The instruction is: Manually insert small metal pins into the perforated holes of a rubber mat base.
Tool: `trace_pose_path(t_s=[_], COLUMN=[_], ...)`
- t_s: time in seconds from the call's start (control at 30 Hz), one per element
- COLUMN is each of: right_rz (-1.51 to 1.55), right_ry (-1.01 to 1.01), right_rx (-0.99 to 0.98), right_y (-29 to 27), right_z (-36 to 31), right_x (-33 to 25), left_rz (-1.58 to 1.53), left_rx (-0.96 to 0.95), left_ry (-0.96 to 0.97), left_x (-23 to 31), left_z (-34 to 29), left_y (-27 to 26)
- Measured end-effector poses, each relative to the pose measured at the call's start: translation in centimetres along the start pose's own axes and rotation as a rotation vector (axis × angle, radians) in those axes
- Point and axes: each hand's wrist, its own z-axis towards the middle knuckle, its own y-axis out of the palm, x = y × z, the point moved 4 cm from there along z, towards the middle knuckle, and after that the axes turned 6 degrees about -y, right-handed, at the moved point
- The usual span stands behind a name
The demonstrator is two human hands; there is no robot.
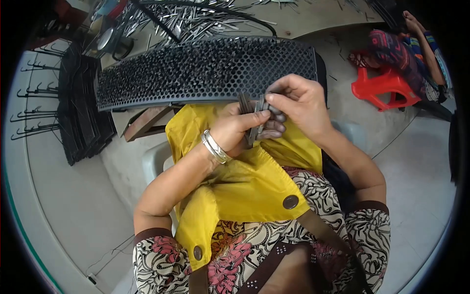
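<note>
A pale concrete floor spreads around me; a wooden bench (313, 19) ahead is littered with loose metal pins (196, 19), and a black perforated tray (205, 68) studded with pins lies across my knees, above my yellow cloth (245, 181). Black hangers (34, 103) lie in a row at far left, a red plastic stool (382, 88) at right. My left hand (235, 132) clasps a bundle of flat metal strips (253, 122) upright; my right hand (298, 100) pinches the bundle's top edge, just below the tray's near rim.
</note>
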Motion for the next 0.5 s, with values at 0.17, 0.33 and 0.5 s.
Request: trace_pose_path(t_s=[0.17, 0.33, 0.5], right_rz=[0.032, -0.163, -0.343], right_ry=[0.005, -0.187, -0.399], right_rx=[0.131, 0.362, 0.459], right_y=[-4.7, -10.0, -11.4], right_z=[0.7, 3.4, 5.5], right_x=[-1.1, -2.5, -2.1], left_rz=[-0.045, -0.102, -0.152], left_rx=[0.037, 0.149, 0.153], left_ry=[-0.047, -0.108, -0.241], left_x=[0.4, 0.5, 0.2], left_z=[3.0, 4.2, 4.9], left_y=[2.8, 3.9, 4.8])
